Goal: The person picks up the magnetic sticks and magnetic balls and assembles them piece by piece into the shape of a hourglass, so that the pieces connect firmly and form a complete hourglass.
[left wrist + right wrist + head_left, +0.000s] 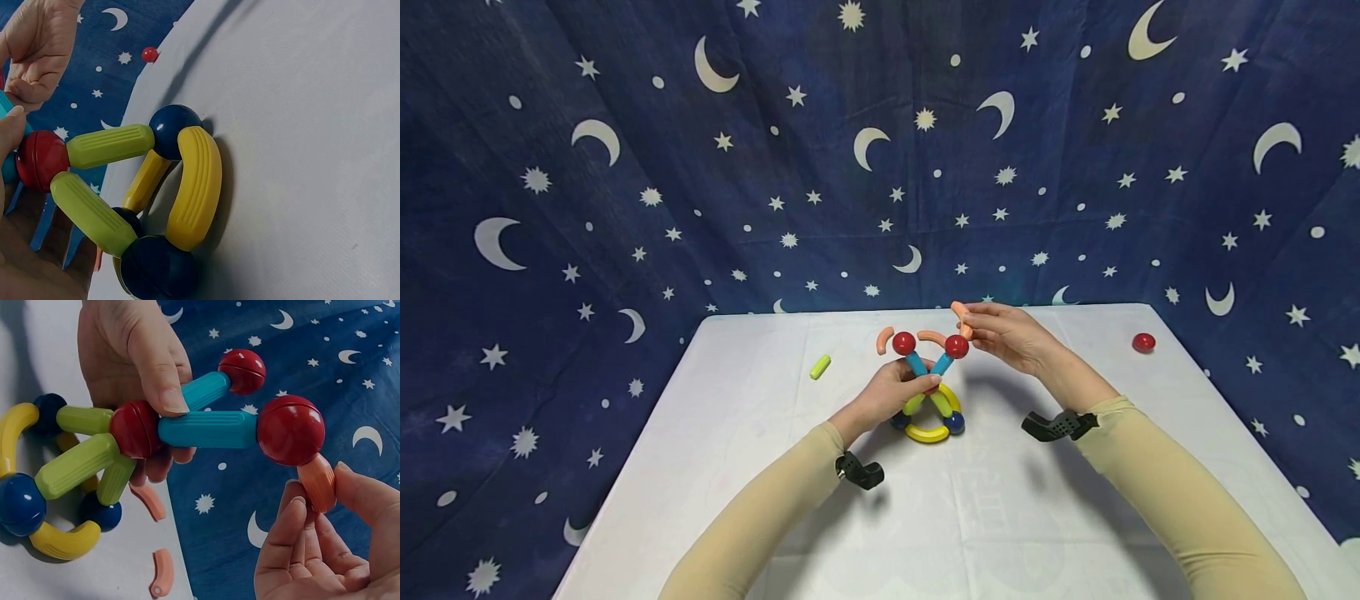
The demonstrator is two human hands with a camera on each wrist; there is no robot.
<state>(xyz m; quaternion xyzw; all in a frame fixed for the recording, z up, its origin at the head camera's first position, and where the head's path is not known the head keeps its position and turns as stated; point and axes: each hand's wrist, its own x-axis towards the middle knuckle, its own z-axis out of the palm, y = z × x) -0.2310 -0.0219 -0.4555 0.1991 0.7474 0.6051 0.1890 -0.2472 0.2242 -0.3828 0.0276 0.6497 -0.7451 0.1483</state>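
You work on a white table ringed by a dark blue moon-and-star cloth. Its far edge runs just beyond the toy, and bare surface stretches toward you at 6 o'clock. A lime stick lies at 10 o'clock, a loose red ball at 2 o'clock near the right edge. At centre stands the magnetic model: yellow arcs and navy balls below, lime rods meeting a red hub, two teal rods topped by red balls. Your left hand grips that hub; your right hand pinches an orange curved piece against the right-hand red ball.
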